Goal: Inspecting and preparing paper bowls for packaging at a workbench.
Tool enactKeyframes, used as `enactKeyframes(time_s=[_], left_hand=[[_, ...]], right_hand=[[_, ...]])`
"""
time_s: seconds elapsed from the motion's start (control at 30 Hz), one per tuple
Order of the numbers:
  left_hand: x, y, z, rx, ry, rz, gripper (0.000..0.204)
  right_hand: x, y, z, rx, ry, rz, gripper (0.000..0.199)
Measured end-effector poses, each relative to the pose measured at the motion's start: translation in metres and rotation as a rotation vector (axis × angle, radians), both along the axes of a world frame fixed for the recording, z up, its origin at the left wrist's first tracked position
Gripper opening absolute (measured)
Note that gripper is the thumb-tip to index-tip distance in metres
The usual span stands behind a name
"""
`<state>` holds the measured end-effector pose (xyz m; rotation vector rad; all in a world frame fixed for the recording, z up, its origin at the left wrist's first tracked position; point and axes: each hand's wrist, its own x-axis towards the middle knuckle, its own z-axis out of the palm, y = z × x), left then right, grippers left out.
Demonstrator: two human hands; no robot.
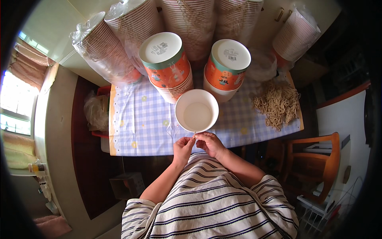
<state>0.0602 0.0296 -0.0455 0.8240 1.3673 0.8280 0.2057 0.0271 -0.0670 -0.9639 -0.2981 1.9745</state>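
Observation:
My left hand point(184, 150) and my right hand point(210, 143) meet at the near table edge, fingertips pinched together. A thin pale strand point(194, 134) shows between them; most of it is hidden by the fingers. Just beyond the fingertips is a white paper bucket point(182, 113), its mouth facing up and its inside bare. Behind it stand two stacks of upside-down paper buckets, the left stack point(169, 71) and the right stack point(227, 75), with orange and green printed sides. To the right lies a tangled heap of beige cords point(277, 104).
Tall plastic-wrapped stacks of buckets point(189, 24) line the back, with another wrapped stack point(296, 34) at far right. A blue checked cloth point(147, 135) covers the table. A wooden chair point(314, 163) stands at right; a red container point(104, 91) holding a clear bag is at left.

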Motion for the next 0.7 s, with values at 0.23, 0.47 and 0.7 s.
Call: enactKeyframes(time_s=[0.23,0.47,0.7], left_hand=[[0.0000,-0.0007,0.0022,0.087,0.079,-0.011,0.019],[-0.0021,0.0012,0.0032,-0.075,-0.039,-0.040,0.019],[-0.0031,0.0011,0.0018,-0.196,-0.232,0.053,0.014]], right_hand=[[0.0004,-0.0008,0.0002,-0.060,0.010,-0.022,0.009],[-0.0022,-0.0005,-0.0013,-0.122,0.040,-0.005,0.010],[-0.0028,0.0008,0.0038,-0.142,-0.082,-0.008,0.010]])
